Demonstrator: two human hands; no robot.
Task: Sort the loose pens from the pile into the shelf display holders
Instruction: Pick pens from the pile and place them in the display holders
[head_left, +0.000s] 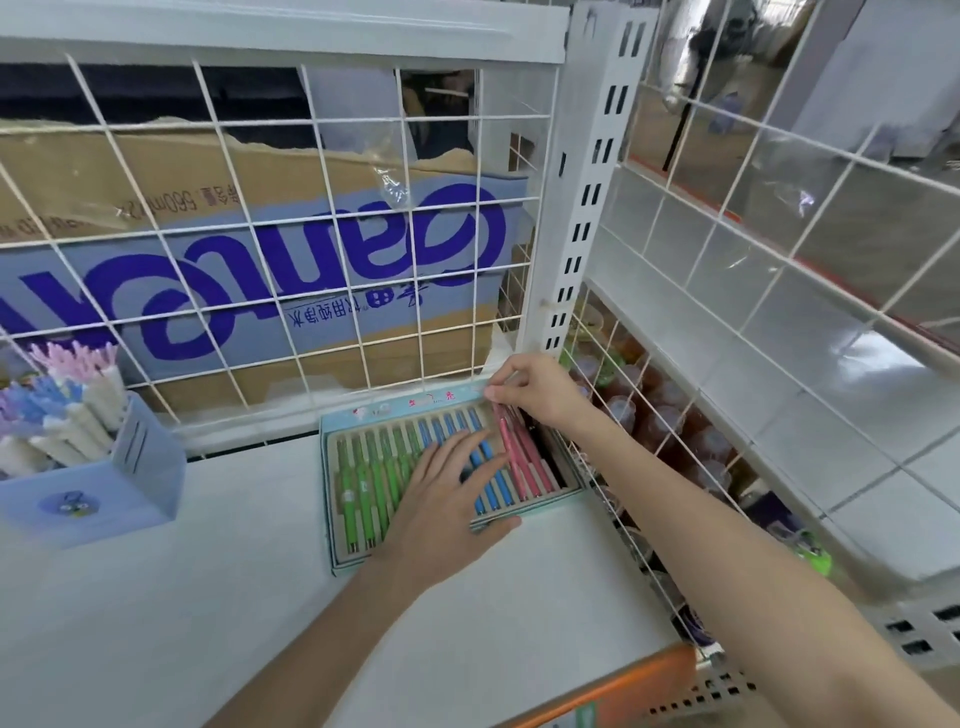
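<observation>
Nearest the camera, two bare forearms reach up from the bottom edge across a white shelf (182, 597), with an orange edge (623, 686) showing low at the right. The left hand (447, 499) lies flat, fingers spread and straight, pressing on the blue pens (488, 462) and the near rim of a display tray (332, 519) that sits at the far right of the shelf, against the wire grid (260, 234). The right hand (535, 389) is at the tray's far right corner, its fingertips pinching the top ends of a few pink pens (519, 457) that lie in the rightmost slots. Green pens (363, 478) fill the left slots and blue ones the middle, each in its own groove. To my eye the tray is nearly full: the pink group is only being seated, and a dark gap shows at the far right edge. No loose pile is in view, so what is left cannot be judged. At the left stands a blue holder (135, 483) packed with pastel pens (62, 415). Behind the grid is a cardboard box (260, 260).
</observation>
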